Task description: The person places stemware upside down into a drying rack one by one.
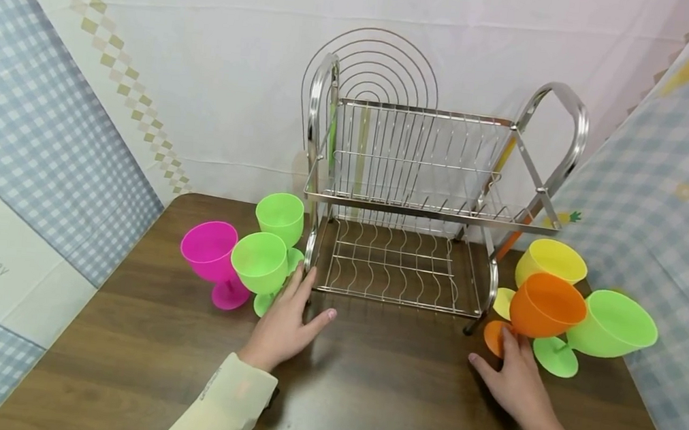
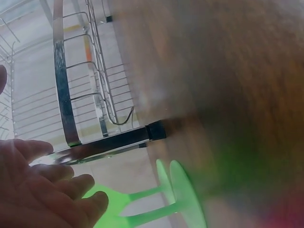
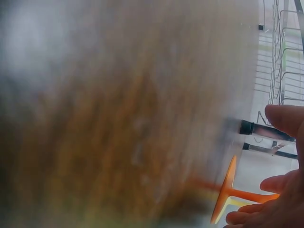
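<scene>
Left hand (image 1: 282,326): fingers straight, thumb wide, beside the metal rack's (image 1: 433,214) near-left leg; green goblet (image 1: 258,265) at its 11 o'clock, pink goblet (image 1: 208,254) at 10. Right hand (image 1: 520,384): fingers extended, thumb spread, orange goblet (image 1: 547,308) toward 12; contact unclear. All goblets on bench (image 1: 379,382).

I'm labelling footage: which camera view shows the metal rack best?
The head view: it shows the rack nearly whole, from its curved handles to its lower shelf. The left wrist view shows only part, tilted, with a black foot close; the right wrist view catches just a slice at its right edge.
</scene>
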{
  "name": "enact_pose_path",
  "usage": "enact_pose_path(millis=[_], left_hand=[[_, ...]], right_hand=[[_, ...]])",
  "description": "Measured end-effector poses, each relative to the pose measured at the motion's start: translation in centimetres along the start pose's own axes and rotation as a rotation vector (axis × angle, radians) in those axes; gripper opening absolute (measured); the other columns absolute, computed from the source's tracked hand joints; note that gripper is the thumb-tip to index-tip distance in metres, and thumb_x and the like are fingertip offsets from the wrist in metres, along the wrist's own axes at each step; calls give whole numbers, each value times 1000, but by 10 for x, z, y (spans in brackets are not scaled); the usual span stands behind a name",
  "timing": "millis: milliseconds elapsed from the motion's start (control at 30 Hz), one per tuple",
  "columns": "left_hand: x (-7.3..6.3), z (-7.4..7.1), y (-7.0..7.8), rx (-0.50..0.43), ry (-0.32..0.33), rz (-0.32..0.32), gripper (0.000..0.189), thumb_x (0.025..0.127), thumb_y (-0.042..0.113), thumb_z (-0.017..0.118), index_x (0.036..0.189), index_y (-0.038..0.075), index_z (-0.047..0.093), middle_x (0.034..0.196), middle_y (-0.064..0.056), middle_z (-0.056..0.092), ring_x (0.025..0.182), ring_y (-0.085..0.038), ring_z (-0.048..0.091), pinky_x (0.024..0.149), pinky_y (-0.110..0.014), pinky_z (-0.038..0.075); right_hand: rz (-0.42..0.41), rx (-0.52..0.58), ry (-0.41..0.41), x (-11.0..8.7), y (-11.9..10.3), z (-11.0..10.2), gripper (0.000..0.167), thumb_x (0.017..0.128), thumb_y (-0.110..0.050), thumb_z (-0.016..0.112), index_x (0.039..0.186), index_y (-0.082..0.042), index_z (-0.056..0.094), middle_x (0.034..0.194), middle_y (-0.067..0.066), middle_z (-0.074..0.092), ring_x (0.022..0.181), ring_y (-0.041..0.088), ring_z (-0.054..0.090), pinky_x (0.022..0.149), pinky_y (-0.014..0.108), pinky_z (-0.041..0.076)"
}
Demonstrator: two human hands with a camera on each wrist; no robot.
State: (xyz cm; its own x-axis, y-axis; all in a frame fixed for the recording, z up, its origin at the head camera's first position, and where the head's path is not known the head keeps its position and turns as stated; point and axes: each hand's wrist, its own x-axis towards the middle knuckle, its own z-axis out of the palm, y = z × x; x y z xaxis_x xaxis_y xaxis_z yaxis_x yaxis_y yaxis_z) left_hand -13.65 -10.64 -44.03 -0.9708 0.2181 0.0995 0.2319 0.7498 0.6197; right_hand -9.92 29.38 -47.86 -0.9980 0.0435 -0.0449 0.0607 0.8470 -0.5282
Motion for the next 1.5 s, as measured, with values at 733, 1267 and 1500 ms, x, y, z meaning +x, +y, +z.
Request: enact_pose_path(millis=[733, 1267, 1500], left_hand=[[11, 15, -11, -142, 397, 86, 58, 98, 14, 64, 150, 3, 41, 138, -21, 59, 122, -38, 60, 102, -51, 51], [32, 23, -16, -217, 571, -8, 25, 95, 13, 70, 117, 1, 71, 104, -16, 75, 91, -30, 74, 79, -42, 62], [33, 22, -17, -208, 561, 4, 23, 95, 15, 70, 113, 2, 72, 102, -14, 76, 90, -29, 74, 79, -42, 62]], right_hand=[[-4, -16, 21, 1, 3, -3, 94, 95, -38, 68, 153, 13, 15, 155, 43, 11, 137, 61, 22, 108, 73, 25], [19, -38, -31, -8, 1, 0, 95, 95, -45, 65, 153, 13, 18, 154, 42, 15, 136, 60, 24, 108, 72, 27], [-1, -56, 11, -10, -1, -4, 91, 95, -45, 66, 152, 13, 23, 153, 42, 20, 134, 60, 29, 106, 72, 31]])
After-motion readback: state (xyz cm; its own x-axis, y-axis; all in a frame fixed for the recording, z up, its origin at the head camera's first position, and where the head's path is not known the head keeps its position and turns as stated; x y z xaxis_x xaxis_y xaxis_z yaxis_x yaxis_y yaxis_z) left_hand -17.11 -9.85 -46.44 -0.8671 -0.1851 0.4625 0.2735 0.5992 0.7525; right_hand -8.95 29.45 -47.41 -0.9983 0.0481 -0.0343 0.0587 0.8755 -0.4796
